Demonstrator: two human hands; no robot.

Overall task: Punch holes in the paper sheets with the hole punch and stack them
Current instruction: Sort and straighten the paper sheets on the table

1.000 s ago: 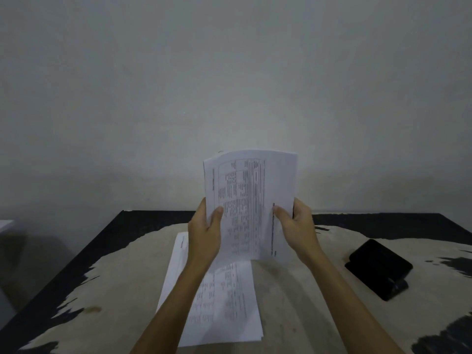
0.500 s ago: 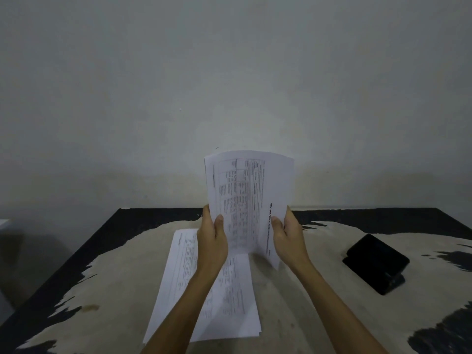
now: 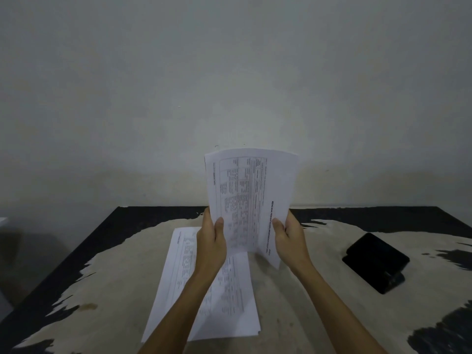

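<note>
Both hands are gripping a small bundle of printed sheets (image 3: 251, 198) upright above the table (image 3: 127, 254), the left hand (image 3: 212, 242) pinching its left edge and the right hand (image 3: 290, 242) its right edge, long axis standing vertical. The hole punch (image 3: 375, 261) is lying to the right, nearer the right hand, while the flat stack (image 3: 178, 282) is resting below the left forearm. A sideways heading is reading "RENCANA PEM…"; the remainder is proving illegible.

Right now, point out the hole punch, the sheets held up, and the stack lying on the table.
hole punch (image 3: 375, 260): head view, on its black top lever.
held sheets (image 3: 251, 190): head view, on the printed front page.
paper stack (image 3: 178, 272): head view, on the top sheet's left part.
</note>
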